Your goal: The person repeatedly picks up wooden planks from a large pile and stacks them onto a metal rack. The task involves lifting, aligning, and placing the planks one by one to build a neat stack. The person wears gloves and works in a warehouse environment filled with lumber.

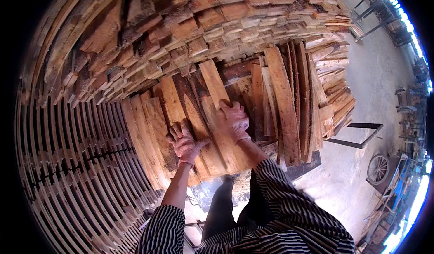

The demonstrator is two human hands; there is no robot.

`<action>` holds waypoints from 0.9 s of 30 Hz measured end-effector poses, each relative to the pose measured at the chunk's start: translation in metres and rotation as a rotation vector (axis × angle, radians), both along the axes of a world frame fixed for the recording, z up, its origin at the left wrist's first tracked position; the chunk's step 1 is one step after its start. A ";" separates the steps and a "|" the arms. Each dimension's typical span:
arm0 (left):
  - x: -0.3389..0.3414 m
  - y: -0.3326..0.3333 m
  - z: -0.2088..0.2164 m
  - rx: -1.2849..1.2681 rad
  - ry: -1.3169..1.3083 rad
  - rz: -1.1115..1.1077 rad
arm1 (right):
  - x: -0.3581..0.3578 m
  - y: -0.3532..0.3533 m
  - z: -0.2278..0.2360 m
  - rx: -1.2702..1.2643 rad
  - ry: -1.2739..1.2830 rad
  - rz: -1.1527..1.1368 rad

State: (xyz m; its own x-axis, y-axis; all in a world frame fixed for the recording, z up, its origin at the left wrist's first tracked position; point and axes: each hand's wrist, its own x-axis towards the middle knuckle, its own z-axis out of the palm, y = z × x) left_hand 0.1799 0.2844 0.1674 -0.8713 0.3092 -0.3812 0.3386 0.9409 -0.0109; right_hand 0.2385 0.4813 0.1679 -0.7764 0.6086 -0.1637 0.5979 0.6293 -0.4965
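Note:
Rough wooden boards (pixel 174 102) lie side by side in front of me, their long sides running away from my body. My left hand (pixel 184 145), in a pale pinkish work glove, rests on the boards with its fingers spread and holds nothing. Farther right, my right hand (pixel 235 120), gloved the same way, has its fingers bent over a light-brown board (pixel 213 80) that sticks out beyond its neighbours. The undersides of the right fingers are hidden. Several narrower boards (pixel 285 96) lean and overlap to the right of this hand.
A high stack of boards (pixel 194 32) rises at the far side. Slatted rows of wood strips (pixel 86 159) fill the left. A dark metal frame (pixel 361 136) juts out at right, above the concrete floor (pixel 325 190). A spoked wheel (pixel 378 169) stands farther right.

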 end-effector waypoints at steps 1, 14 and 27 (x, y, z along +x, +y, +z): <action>0.002 0.000 0.005 0.025 -0.001 0.004 | 0.009 0.009 -0.007 -0.049 0.052 0.028; 0.079 0.167 0.017 1.065 -0.255 -0.003 | 0.127 0.162 0.067 0.199 -0.134 -0.175; 0.093 0.254 -0.039 1.287 -0.997 0.554 | 0.170 0.274 0.032 -0.601 0.369 -0.299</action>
State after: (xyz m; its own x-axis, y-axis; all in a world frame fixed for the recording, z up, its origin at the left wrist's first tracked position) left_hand 0.2731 0.5389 0.1288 -0.5708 0.5940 -0.5669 -0.5973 0.1734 0.7830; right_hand 0.4090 0.7557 0.2004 -0.6610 0.6899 -0.2951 0.4290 0.0249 -0.9029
